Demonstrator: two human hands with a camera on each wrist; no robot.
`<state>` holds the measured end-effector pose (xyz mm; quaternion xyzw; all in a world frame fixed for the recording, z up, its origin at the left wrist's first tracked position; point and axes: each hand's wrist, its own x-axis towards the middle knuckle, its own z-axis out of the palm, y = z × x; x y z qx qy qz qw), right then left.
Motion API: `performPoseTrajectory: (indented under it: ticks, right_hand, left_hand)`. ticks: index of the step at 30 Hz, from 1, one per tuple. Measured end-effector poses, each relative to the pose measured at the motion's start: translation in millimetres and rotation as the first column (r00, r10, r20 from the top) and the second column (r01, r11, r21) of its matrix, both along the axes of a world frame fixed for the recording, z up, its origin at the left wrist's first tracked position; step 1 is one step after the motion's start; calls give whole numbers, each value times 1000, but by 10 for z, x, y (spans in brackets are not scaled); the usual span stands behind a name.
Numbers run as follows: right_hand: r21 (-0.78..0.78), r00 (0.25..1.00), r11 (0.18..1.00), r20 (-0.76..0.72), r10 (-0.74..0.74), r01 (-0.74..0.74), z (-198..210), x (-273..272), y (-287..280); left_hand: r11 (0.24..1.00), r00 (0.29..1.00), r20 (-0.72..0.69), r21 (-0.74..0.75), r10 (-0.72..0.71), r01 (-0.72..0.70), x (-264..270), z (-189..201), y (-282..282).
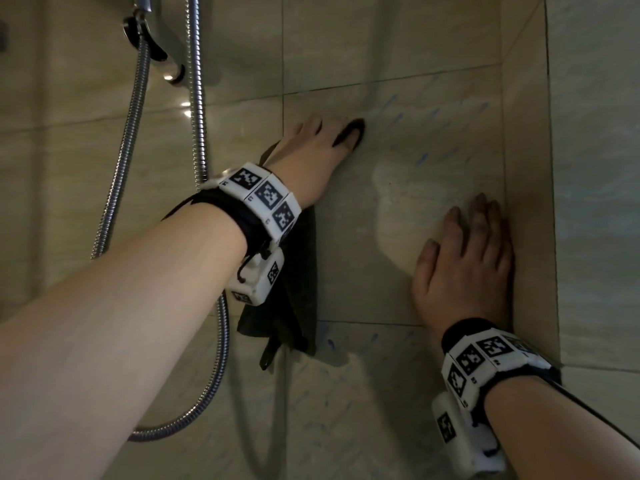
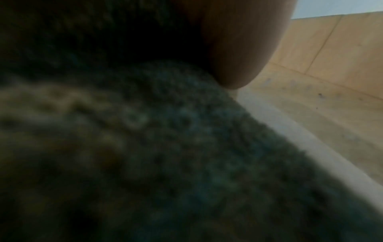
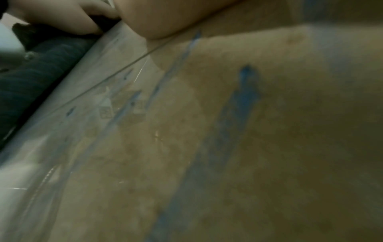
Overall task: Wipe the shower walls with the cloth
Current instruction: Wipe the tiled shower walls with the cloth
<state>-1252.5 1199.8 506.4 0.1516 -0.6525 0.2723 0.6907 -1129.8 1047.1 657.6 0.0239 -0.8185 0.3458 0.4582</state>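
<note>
A dark green cloth point(image 1: 298, 271) hangs down the beige tiled shower wall point(image 1: 398, 271). My left hand point(image 1: 318, 147) holds its upper part against the tile, fingers bent over the top edge, where a dark fold shows between thumb and finger. The left wrist view is filled by the blurred cloth point(image 2: 165, 147) under my palm point(image 2: 244, 41). My right hand point(image 1: 467, 258) lies flat on the bare tile near the corner, fingers spread and straight, holding nothing. Blue streaks point(image 1: 422, 157) mark the wall between and above the hands; the streaks point(image 3: 244, 91) appear close up in the right wrist view.
A metal shower hose point(image 1: 138, 98) loops down the wall left of my left arm, below a chrome fitting point(image 1: 152, 46). The side wall point(image 1: 588, 168) meets the wiped wall at a corner just right of my right hand.
</note>
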Motion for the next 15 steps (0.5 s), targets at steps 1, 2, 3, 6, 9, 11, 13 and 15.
performPoseTrajectory:
  ticks: [1,2,3,6,9,11,13,15]
  right_hand:
    - [-1,1000,1000,3,-2,2,-1,1,-4]
    - [-2,1000,1000,6,-3,3,-1,1,-5]
    - [-3,1000,1000,7,-2,2,-2,2,-7]
    - [-4,1000,1000,0,-3,3,-7,-5,-9]
    - [3,1000,1000,-8,-15,15,-8,-7,-1]
    - [2,1000,1000,-8,-12,12,-8,-3,5]
    - [7,1000,1000,-10,-13,13,-7,1,6]
    - [11,1000,1000,-12,-18,18,-7,-9,7]
  left_hand:
    - [999,1000,15,-34,7,-6,7,-32,-38]
    - [998,999,27,-67,25,-23,11,-52,-78]
    - [995,998,31,-94,47,-44,17,-56,-113]
    - [978,988,14,-148,152,-148,31,9,-139]
    - [983,984,-31,-52,174,-176,23,89,-79]
    - [982,978,-84,14,189,-189,-15,145,-45]
    - [978,970,-134,69,203,-196,-61,208,-19]
    - [973,964,-164,128,212,-192,-112,252,23]
